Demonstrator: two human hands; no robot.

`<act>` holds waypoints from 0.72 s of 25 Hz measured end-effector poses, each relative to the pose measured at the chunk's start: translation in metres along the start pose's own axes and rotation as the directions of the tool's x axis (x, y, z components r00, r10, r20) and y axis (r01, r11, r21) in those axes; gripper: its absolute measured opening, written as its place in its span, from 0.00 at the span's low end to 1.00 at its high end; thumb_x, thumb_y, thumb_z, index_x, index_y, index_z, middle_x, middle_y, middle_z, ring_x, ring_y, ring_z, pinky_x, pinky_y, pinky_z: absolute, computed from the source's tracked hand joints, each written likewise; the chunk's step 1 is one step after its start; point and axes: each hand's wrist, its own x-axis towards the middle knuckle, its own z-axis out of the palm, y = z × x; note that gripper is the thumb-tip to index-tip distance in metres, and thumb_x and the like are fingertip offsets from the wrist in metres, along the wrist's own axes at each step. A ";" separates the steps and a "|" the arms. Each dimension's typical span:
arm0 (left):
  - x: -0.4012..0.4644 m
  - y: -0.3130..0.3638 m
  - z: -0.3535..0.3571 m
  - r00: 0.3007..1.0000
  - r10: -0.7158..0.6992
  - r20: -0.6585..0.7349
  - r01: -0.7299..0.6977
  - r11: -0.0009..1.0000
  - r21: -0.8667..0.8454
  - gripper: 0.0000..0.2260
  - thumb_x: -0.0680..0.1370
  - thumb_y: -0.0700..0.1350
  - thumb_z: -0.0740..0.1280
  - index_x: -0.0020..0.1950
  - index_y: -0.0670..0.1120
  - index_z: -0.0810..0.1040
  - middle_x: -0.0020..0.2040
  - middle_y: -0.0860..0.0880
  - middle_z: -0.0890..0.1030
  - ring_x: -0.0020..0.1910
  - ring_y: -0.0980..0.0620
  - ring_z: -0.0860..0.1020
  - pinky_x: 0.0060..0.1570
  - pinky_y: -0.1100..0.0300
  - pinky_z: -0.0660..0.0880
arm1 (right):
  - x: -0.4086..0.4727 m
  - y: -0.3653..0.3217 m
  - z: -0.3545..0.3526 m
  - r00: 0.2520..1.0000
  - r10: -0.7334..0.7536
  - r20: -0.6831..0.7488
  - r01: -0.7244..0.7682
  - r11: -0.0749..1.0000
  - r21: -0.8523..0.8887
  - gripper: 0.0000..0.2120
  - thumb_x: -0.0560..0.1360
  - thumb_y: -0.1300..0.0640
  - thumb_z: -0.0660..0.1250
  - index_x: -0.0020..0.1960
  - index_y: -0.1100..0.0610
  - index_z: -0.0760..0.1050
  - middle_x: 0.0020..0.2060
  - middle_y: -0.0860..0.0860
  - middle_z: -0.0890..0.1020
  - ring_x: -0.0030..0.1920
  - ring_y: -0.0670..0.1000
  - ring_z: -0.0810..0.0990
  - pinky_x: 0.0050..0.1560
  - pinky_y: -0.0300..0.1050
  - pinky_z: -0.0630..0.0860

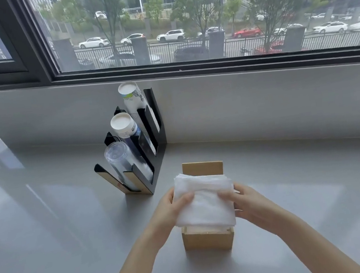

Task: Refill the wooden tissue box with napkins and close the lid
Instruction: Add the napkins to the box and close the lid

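A light wooden tissue box (207,241) stands on the grey counter, low in the middle of the head view. Its lid (203,168) is swung up and stands upright behind the box. A thick stack of white napkins (204,205) is held just above the open top and hides most of the box's inside. My left hand (170,210) grips the stack's left side, thumb on top. My right hand (246,201) grips its right side the same way.
A black slanted cup holder (155,140) with three rows of stacked cups, two paper and one clear plastic, stands to the left behind the box. The grey counter (299,188) ends at a low wall under a wide window.
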 end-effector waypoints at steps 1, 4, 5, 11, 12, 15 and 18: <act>0.004 0.000 -0.003 1.000 -0.013 -0.018 0.013 1.000 -0.010 0.20 0.68 0.50 0.69 0.58 0.46 0.76 0.55 0.44 0.81 0.53 0.47 0.80 0.52 0.53 0.76 | 0.004 0.003 0.003 1.000 0.028 -0.002 -0.028 0.999 0.041 0.14 0.75 0.56 0.65 0.61 0.57 0.73 0.56 0.55 0.81 0.54 0.53 0.82 0.51 0.44 0.80; 0.019 -0.005 -0.011 0.997 -0.065 -0.051 0.067 0.997 0.035 0.21 0.68 0.52 0.69 0.58 0.45 0.75 0.56 0.44 0.81 0.54 0.46 0.80 0.51 0.52 0.77 | 0.016 0.008 0.007 0.993 0.060 -0.101 -0.055 0.997 0.048 0.14 0.75 0.59 0.65 0.60 0.59 0.73 0.55 0.57 0.82 0.53 0.56 0.82 0.55 0.49 0.78; 0.024 -0.007 -0.013 0.994 -0.092 -0.058 0.096 0.993 0.073 0.21 0.69 0.52 0.69 0.59 0.45 0.74 0.56 0.45 0.81 0.53 0.47 0.80 0.48 0.54 0.77 | 0.021 0.008 0.007 0.984 0.067 -0.162 -0.066 0.998 0.010 0.14 0.75 0.59 0.65 0.60 0.59 0.72 0.54 0.57 0.82 0.53 0.55 0.82 0.55 0.50 0.78; 0.041 -0.032 -0.010 0.975 -0.124 -0.187 0.187 0.910 0.370 0.09 0.75 0.47 0.64 0.54 0.47 0.72 0.51 0.50 0.78 0.47 0.54 0.77 0.41 0.64 0.74 | 0.041 0.021 0.006 0.915 0.080 -0.395 -0.241 0.894 -0.378 0.13 0.73 0.56 0.63 0.57 0.56 0.71 0.47 0.50 0.79 0.47 0.50 0.78 0.37 0.38 0.73; 0.042 -0.036 -0.008 0.975 -0.102 -0.199 0.181 0.885 0.430 0.08 0.75 0.47 0.63 0.53 0.46 0.72 0.49 0.51 0.78 0.46 0.54 0.76 0.39 0.65 0.72 | 0.042 0.024 0.007 0.910 0.066 -0.409 -0.260 0.860 -0.440 0.12 0.73 0.56 0.62 0.56 0.57 0.71 0.47 0.51 0.79 0.47 0.52 0.78 0.36 0.40 0.72; 0.046 -0.042 -0.001 0.974 -0.027 -0.224 0.162 0.773 0.613 0.07 0.74 0.44 0.62 0.38 0.46 0.66 0.37 0.49 0.73 0.36 0.51 0.71 0.32 0.60 0.65 | 0.047 0.031 0.009 0.890 -0.004 -0.456 -0.321 0.705 -0.633 0.09 0.72 0.57 0.59 0.50 0.59 0.70 0.44 0.53 0.78 0.46 0.56 0.76 0.37 0.44 0.68; 0.048 -0.048 0.005 0.969 0.129 -0.210 0.125 0.476 0.871 0.06 0.74 0.45 0.59 0.39 0.44 0.64 0.41 0.44 0.77 0.42 0.45 0.71 0.38 0.56 0.63 | 0.049 0.036 0.016 0.884 -0.096 -0.459 -0.341 0.540 -0.770 0.03 0.72 0.58 0.58 0.42 0.57 0.63 0.37 0.50 0.71 0.42 0.54 0.69 0.36 0.45 0.64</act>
